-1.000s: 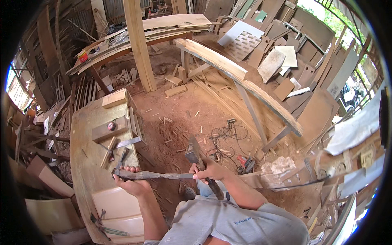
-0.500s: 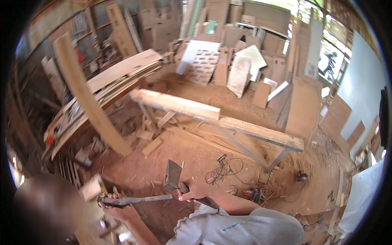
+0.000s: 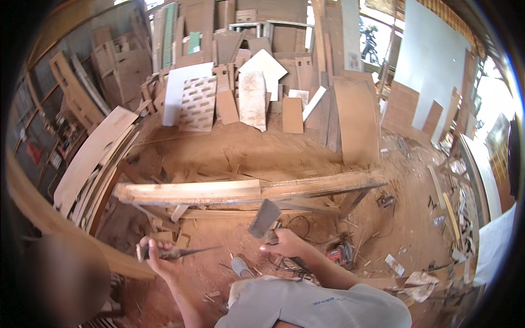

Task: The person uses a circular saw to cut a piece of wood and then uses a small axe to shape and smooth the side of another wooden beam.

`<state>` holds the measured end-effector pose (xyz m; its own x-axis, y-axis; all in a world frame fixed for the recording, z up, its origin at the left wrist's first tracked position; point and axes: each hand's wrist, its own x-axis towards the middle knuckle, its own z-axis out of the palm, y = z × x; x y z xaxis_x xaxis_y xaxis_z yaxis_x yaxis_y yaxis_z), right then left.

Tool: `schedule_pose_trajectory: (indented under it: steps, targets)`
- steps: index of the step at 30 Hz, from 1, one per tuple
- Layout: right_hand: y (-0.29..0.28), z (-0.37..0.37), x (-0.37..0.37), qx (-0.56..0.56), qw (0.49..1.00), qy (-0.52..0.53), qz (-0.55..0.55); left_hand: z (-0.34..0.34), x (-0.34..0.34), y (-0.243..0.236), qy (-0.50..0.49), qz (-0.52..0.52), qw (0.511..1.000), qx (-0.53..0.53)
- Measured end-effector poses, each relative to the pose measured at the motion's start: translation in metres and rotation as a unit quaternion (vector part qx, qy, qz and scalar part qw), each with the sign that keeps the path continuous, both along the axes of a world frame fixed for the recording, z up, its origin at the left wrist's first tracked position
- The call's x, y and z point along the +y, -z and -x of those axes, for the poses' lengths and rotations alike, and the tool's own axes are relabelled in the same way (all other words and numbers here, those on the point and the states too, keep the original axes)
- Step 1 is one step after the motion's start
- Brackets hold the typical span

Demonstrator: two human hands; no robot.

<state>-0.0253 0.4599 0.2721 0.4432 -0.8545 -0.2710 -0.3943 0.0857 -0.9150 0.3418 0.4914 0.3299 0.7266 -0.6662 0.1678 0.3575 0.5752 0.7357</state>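
Observation:
My left hand [image 3: 157, 258] is closed around the handle of a chisel [image 3: 188, 252]; its narrow dark blade points right, toward my other hand. My right hand [image 3: 287, 243] grips a hatchet [image 3: 264, 218] close below its broad grey steel head, which tilts up and left. Both tools are in the air, apart from each other. Beyond them stands a long, narrow wooden trestle [image 3: 328, 187]. A paler length of timber [image 3: 191, 191] lies along its left part.
Stacked boards [image 3: 98, 158] stand at left, beside a long curved plank [image 3: 41, 218]. On the littered floor are a red power tool [image 3: 340, 255], cables and a grey clog [image 3: 240, 268]. Panels [image 3: 358, 120] lean at the back. A blurred patch hides the lower left.
My view has turned right and the trestle now appears lower and more level. Both hands have risen a little, still holding their tools. The chisel now shows as a thin, tapering edge.

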Motion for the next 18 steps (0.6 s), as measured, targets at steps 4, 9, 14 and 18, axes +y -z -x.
schedule_pose_trajectory:
  steps: [4,9,14,18]
  targets:
    - [0.005,0.002,-0.043,-0.020,0.985,0.161,0.064,-0.007,-0.120,-0.002,0.154,0.023,0.988,0.007]
    - [0.008,-0.002,-0.089,0.002,0.955,0.290,0.070,-0.004,-0.229,-0.017,0.249,0.008,0.969,-0.013]
    - [0.022,-0.003,-0.146,-0.045,0.932,0.360,0.013,-0.004,-0.309,-0.003,0.324,-0.022,0.944,0.054]
    - [0.037,0.012,-0.211,-0.051,0.936,0.348,0.006,0.015,-0.366,0.009,0.346,-0.010,0.938,-0.013]
